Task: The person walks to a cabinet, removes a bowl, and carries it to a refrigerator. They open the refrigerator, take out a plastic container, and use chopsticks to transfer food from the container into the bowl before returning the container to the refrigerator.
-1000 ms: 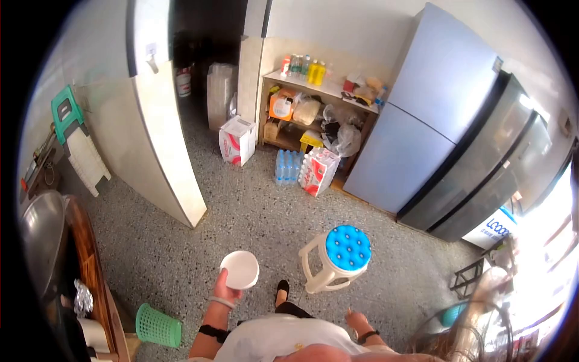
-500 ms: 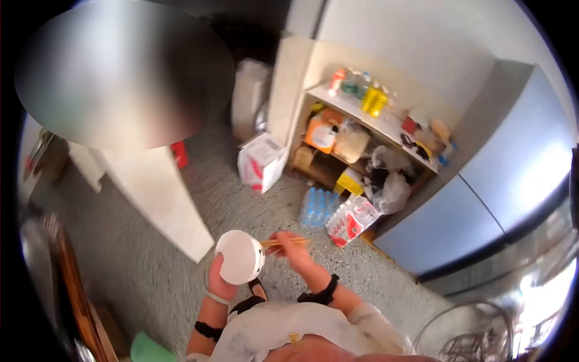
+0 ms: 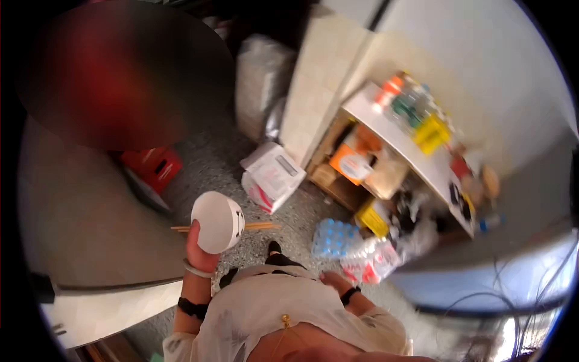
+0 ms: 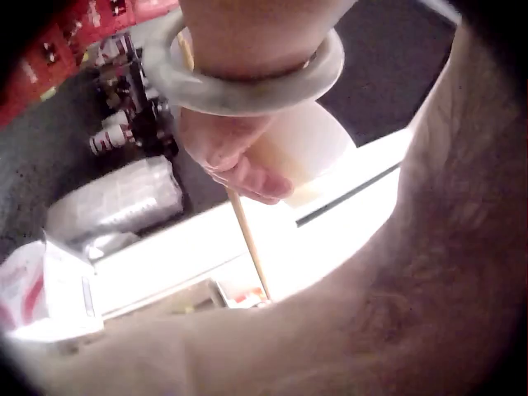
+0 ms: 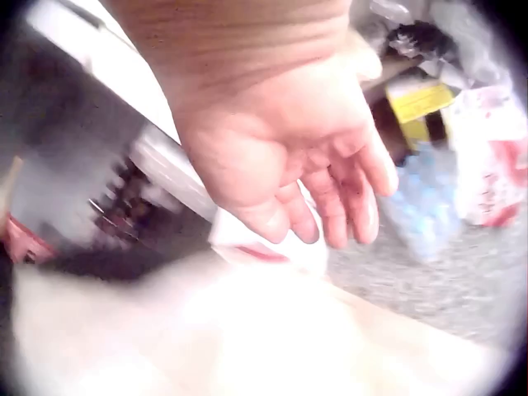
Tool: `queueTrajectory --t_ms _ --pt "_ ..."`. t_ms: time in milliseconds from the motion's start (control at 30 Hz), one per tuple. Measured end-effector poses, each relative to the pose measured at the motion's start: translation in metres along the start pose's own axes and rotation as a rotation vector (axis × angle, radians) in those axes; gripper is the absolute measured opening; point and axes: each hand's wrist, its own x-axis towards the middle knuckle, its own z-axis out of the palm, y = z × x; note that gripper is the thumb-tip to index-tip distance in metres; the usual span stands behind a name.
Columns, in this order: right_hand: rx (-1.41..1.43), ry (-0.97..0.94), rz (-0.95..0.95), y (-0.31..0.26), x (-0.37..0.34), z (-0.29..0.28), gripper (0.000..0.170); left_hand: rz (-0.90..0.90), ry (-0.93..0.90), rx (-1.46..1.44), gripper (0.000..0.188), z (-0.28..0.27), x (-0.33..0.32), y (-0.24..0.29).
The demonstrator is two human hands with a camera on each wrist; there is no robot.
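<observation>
The left hand (image 3: 202, 256) pinches the white bowl (image 3: 216, 221), thumb over the rim, chopsticks (image 3: 259, 226) crossing behind, maybe so the right hand (image 5: 289, 153) can hang loosely curled, holding nothing.

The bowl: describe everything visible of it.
The bowl is white and round, with dark marks on its outer wall; it looks like paper or plastic. Nothing shows inside. It is tilted, mouth facing the head camera, and held in the air by the left hand, thumb at the rim. Chopsticks pass behind it; whether they touch it is unclear.
</observation>
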Motion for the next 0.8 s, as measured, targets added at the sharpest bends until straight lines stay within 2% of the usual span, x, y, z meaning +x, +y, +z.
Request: queueTrajectory --t_ms 33,67,100,133,233,267,400,533,600,667,733,800 --pt "0.161 -0.074 -0.319 -0.003 -0.033 -0.020 0.036 0.035 0.050 -0.014 0.049 0.004 0.019 0.013" --pt "0.400 -0.212 -0.260 -0.013 -0.052 -0.053 0.036 0.105 0.014 0.022 0.049 0.006 0.041 0.027" --pt "0.559 -0.300 -0.110 -0.030 -0.058 -0.089 0.036 0.164 -0.014 0.061 0.049 0.005 0.058 0.041" --pt "0.631 -0.351 -0.001 -0.035 -0.055 -0.120 0.035 0.178 0.030 0.049 0.050 0.010 0.064 0.052" --pt "0.656 -0.356 0.141 -0.055 0.007 -0.197 0.035 0.292 0.152 -0.029 0.049 0.010 0.118 0.091" --pt "0.636 -0.333 0.163 -0.061 0.036 -0.219 0.035 0.328 0.182 -0.021 0.049 -0.005 0.140 0.101" --pt "0.562 -0.166 0.202 -0.104 0.152 -0.293 0.034 0.415 0.268 -0.045 0.049 -0.034 0.218 0.154" --pt "0.514 -0.077 0.195 -0.175 0.252 -0.361 0.034 0.454 0.303 0.047 0.051 -0.034 0.311 0.247" --pt "0.513 -0.087 0.181 -0.211 0.291 -0.388 0.033 0.435 0.342 0.048 0.051 -0.031 0.352 0.287" --pt "0.567 -0.149 0.223 -0.247 0.317 -0.402 0.033 0.336 0.410 0.064 0.050 -0.036 0.378 0.317" --pt "0.613 -0.186 0.245 -0.276 0.341 -0.417 0.033 0.352 0.457 0.037 0.047 -0.033 0.427 0.340" --pt "0.671 -0.271 0.279 -0.298 0.357 -0.412 0.033 0.350 0.409 0.041 0.047 -0.038 0.475 0.354"
